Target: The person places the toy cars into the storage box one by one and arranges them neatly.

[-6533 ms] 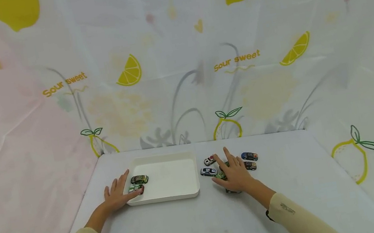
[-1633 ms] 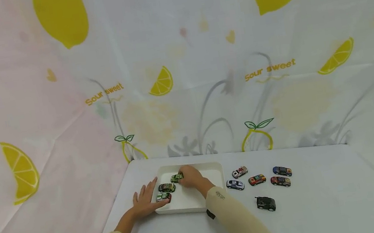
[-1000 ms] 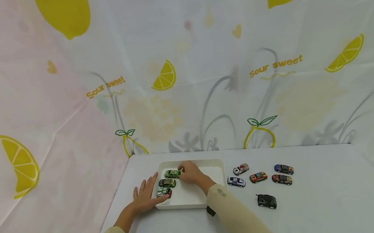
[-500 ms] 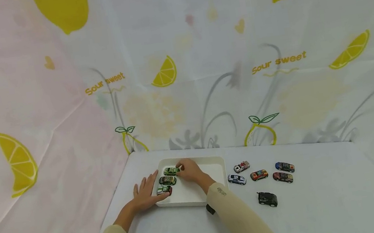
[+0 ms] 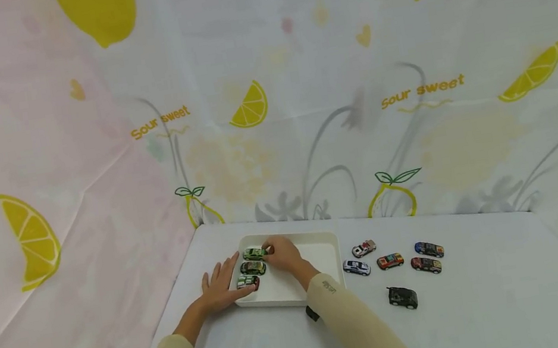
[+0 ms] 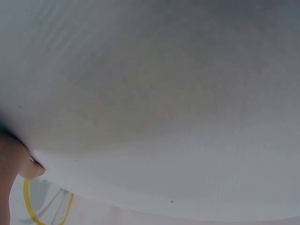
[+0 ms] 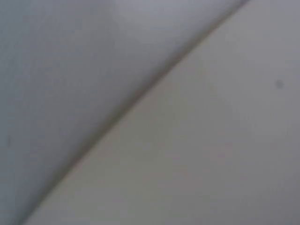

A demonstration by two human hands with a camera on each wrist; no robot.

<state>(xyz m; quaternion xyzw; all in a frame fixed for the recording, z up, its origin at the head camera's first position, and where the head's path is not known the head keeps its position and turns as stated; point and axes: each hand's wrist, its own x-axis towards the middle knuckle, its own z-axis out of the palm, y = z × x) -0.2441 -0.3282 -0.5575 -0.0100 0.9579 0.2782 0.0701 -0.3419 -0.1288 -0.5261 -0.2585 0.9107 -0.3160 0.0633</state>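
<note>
In the head view my right hand [image 5: 284, 254] reaches into a white tray [image 5: 324, 292]. Its thumb and forefinger pinch the right end of a green toy car [image 5: 254, 253] at the tray's back left. Just in front of that car sits a dark green-and-yellow toy car [image 5: 253, 268], then a white, green and red toy car [image 5: 248, 282]. My left hand [image 5: 219, 289] lies spread along the tray's left side, thumb over the front car. The left wrist view catches only part of this hand at its edge; the right wrist view shows pale, blurred surfaces.
Right of the tray stand a red-and-white car [image 5: 363, 248], a white-blue car [image 5: 357, 267], an orange-red car [image 5: 390, 261], a blue car [image 5: 429, 249], a dark red car [image 5: 426, 265] and a black car [image 5: 403, 297]. A black object [image 5: 312, 313] is partly behind the right sleeve.
My right hand has gone from the cars on the right into the tray with the green car. Lately that car has shifted slightly left, into line with the other two. The left hand stays put.
</note>
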